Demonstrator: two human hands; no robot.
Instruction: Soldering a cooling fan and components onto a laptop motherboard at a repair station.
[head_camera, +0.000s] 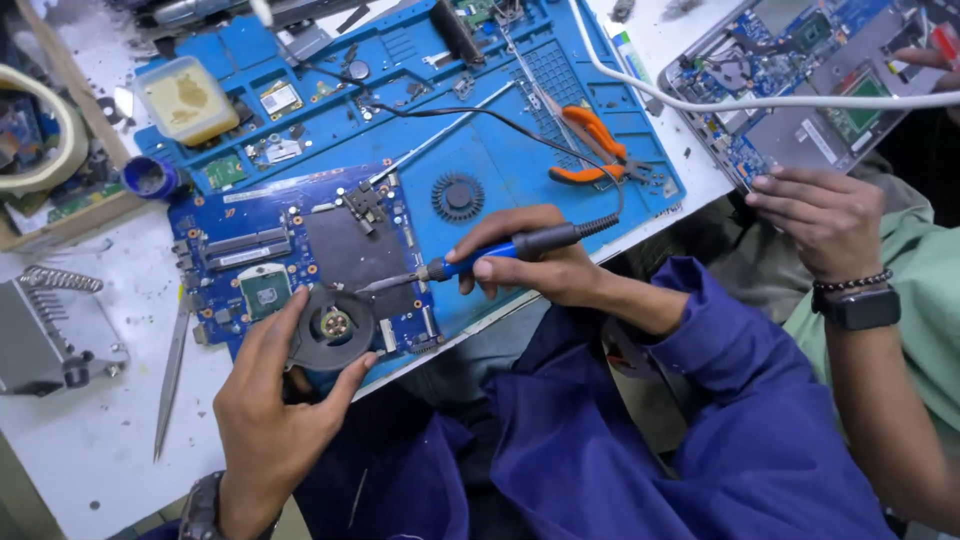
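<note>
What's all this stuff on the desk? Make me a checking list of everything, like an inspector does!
Surface: white table, dusty, with a blue work mat on it.
Job's things: blue circuit board on the mat; round fan housing at its near edge; soldering iron, tip pointing at the fan.
Clutter: orange pliers, loose black fan, tweezers, small yellowish tub, tape roll.
Grippers: left hand cups the fan housing; right hand grips the iron.
Cables: black cord from the iron; white cable across the top.
Surroundings: another person's hand by an opened laptop.
</note>
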